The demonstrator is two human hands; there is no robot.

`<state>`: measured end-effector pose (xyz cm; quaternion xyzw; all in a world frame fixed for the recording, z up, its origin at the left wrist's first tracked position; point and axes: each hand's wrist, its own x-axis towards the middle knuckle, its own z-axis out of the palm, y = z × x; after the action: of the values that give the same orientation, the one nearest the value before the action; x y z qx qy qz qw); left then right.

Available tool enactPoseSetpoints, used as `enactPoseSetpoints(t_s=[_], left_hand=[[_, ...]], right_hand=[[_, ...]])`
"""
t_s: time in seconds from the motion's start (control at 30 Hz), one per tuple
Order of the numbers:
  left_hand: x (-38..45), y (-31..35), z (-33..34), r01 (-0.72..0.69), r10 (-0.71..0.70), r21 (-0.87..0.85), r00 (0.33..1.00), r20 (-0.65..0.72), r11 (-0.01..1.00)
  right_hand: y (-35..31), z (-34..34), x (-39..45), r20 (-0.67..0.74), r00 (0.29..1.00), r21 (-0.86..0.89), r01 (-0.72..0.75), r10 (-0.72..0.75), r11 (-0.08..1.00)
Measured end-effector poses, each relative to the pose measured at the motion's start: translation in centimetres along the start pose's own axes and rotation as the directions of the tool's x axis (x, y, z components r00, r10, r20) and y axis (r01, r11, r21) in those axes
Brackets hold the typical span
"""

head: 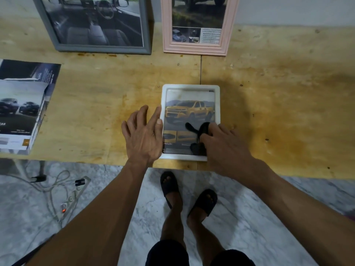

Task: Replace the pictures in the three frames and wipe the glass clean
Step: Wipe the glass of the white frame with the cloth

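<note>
- Marble floor [240,204] nearest, power strip [76,192] lying left
- Plywood worktop [278,112]; white frame [218,104] flat at its near edge; left hand [143,133] spread against its side; right hand [222,144] clutches black cloth [194,129] on the glass
- Brochures [21,112] left; grey frame [99,48], pink frame [197,49] lean on the wall

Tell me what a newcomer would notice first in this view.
The white frame with a yellow truck picture lies flat near the table's front edge. The left hand steadies its left side while the right hand presses a dark cloth onto its glass. Behind stand a grey frame and a pink frame; a stack of car brochures sits at far left.
</note>
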<state>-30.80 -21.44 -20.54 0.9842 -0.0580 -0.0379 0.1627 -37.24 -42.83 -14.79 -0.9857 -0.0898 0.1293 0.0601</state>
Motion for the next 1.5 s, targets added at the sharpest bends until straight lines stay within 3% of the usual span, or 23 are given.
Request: enactPoseSetpoints(t_s=[0.1, 0.2, 0.37, 0.6, 0.73, 1.0, 1.2, 1.5], left_hand=[[0.0, 0.0, 0.1, 0.001, -0.001, 0.005, 1.0, -0.007, 1.0], [0.0, -0.1, 0.2, -0.003, 0.003, 0.014, 1.0, -0.012, 1.0], [-0.1, -0.1, 0.4, 0.002, -0.002, 0.013, 1.0, -0.028, 1.0], [0.0, -0.1, 0.5, 0.001, 0.0, 0.019, 1.0, -0.03, 1.0], [-0.1, 0.2, 0.5, 0.005, -0.004, 0.017, 1.0, -0.03, 1.0], [-0.1, 0.4, 0.5, 0.018, -0.017, 0.022, 0.999, -0.036, 1.0], [-0.2, 0.8, 0.8, 0.043, -0.041, 0.028, 0.997, -0.058, 0.999], [-0.2, 0.8, 0.9, 0.049, -0.047, 0.04, 0.997, -0.053, 0.998]], right_hand=[[-0.4, -1.5, 3.8, -0.136, 0.985, 0.111, -0.093, 0.107, 0.99], [-1.1, -1.8, 8.3, -0.275, 0.957, 0.131, -0.063, 0.098, 0.989], [-1.9, 1.1, 11.5, -0.156, 0.985, 0.033, 0.073, -0.068, 0.997], [2.6, 1.2, 9.7, -0.272, 0.962, -0.049, 0.002, -0.015, 0.999], [2.3, 1.5, 8.4, -0.283, 0.959, 0.008, -0.025, 0.026, 1.0], [-0.3, 3.1, 3.3, -0.332, 0.941, 0.048, 0.089, -0.068, 0.995], [-1.1, 2.8, 1.5, -0.236, 0.967, 0.052, 0.109, -0.094, 0.993], [-0.5, 0.7, 0.3, 0.0, 0.995, -0.156, 0.095, -0.096, 0.983]])
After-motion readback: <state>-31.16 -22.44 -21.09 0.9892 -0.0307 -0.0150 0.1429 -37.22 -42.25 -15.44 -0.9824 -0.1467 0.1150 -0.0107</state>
